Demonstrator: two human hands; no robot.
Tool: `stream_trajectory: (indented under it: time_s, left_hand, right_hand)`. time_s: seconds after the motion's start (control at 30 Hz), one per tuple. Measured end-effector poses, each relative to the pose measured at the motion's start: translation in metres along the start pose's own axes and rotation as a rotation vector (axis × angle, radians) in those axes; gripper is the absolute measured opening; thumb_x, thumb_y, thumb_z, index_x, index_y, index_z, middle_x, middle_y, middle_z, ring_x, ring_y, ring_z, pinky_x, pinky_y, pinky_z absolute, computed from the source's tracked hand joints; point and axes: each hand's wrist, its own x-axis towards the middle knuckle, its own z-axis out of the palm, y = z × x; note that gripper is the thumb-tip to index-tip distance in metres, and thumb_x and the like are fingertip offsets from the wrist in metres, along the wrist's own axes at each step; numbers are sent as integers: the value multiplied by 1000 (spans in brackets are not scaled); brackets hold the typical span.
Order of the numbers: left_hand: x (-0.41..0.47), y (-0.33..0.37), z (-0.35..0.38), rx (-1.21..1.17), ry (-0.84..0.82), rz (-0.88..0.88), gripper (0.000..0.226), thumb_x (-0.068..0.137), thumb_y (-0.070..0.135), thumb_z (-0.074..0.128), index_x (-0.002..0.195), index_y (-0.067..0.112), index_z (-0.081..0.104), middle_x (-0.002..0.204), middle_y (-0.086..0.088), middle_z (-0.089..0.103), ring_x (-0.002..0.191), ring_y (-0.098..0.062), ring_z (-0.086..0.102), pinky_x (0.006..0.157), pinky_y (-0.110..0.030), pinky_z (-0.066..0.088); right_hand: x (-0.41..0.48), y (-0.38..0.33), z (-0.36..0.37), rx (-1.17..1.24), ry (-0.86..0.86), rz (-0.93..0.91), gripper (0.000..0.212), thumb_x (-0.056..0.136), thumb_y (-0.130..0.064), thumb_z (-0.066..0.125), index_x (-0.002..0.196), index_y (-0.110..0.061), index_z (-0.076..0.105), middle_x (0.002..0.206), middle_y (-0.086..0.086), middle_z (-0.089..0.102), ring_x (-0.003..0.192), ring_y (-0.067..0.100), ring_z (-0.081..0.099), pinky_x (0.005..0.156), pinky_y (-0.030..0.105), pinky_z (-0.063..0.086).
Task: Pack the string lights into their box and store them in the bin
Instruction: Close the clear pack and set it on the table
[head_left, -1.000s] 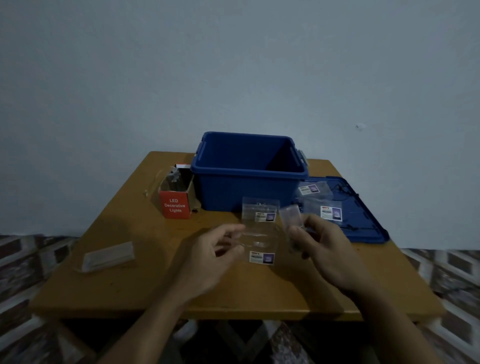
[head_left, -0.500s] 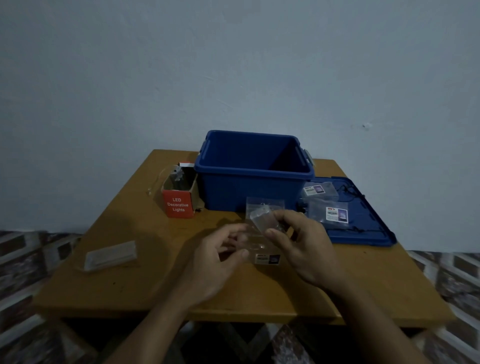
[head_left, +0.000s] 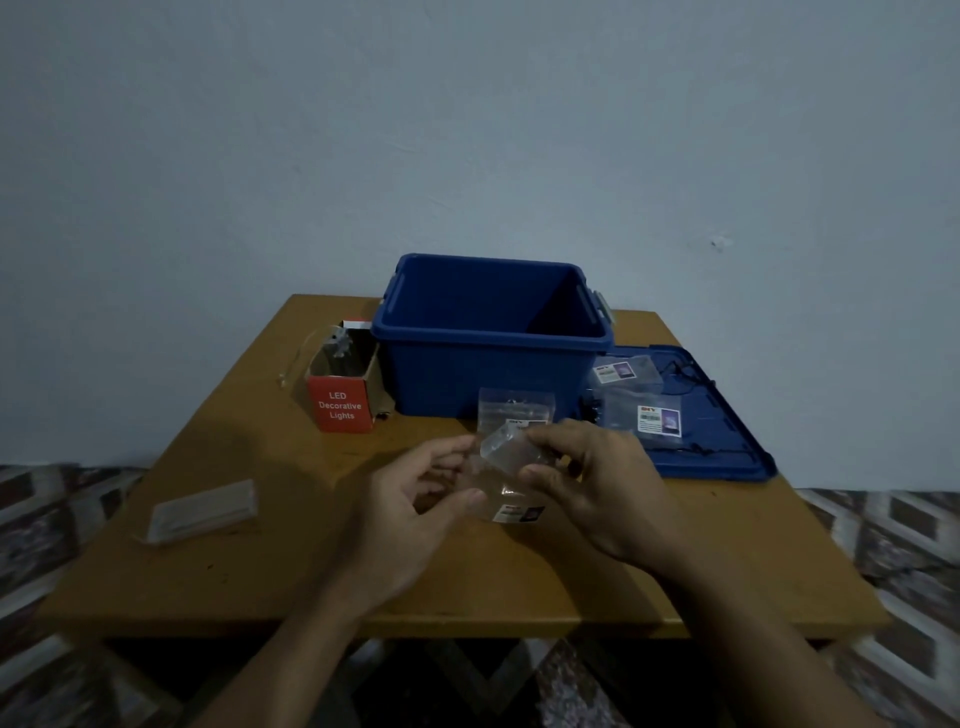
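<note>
Right hand (head_left: 602, 483) pinches a clear packet (head_left: 506, 449) at frame centre, above the bench (head_left: 260, 571).
Left hand (head_left: 410, 514) curls at the left edge of a clear bag (head_left: 519, 513) below the packet; I cannot tell whether it grips. The open box (head_left: 340, 408) stands left of centre, just beside the bin (head_left: 488, 364), with a pale strand (head_left: 293, 364) hanging over its left side. The packet probably goes into the bag: hold the mouth wide, feed one corner first, and avoid creasing the thin plastic.
</note>
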Motion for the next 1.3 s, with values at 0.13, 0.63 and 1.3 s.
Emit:
stream_trajectory:
  time_s: [0.13, 0.63, 1.3]
  left_hand:
    - [-2, 3, 1, 8, 14, 26, 46, 83, 16, 76, 122, 37, 63, 114, 18, 69, 108, -7, 66, 89, -25, 55]
    - [-6, 9, -2, 210, -114, 135, 36, 97, 13, 62, 126, 33, 57, 119, 23, 62, 112, -1, 61, 87, -16, 51]
    - [-4, 13, 1, 107, -66, 50, 18, 99, 28, 56, 101, 22, 72, 97, 8, 69, 96, -12, 65, 76, -16, 51]
  right_hand:
    - [4, -9, -3, -115, -79, -26, 23, 96, -28, 63, 119, -27, 68, 104, -14, 57, 91, 0, 53, 76, 13, 42]
    - [10, -16, 8, -122, -41, -89, 37, 86, -27, 75, 77, -38, 42, 82, -19, 46, 76, -4, 48, 61, 13, 37]
    - [-31, 7, 37, 499, 221, 467, 24, 96, -43, 57, 86, -23, 66, 81, -3, 69, 75, 10, 65, 63, 23, 53]
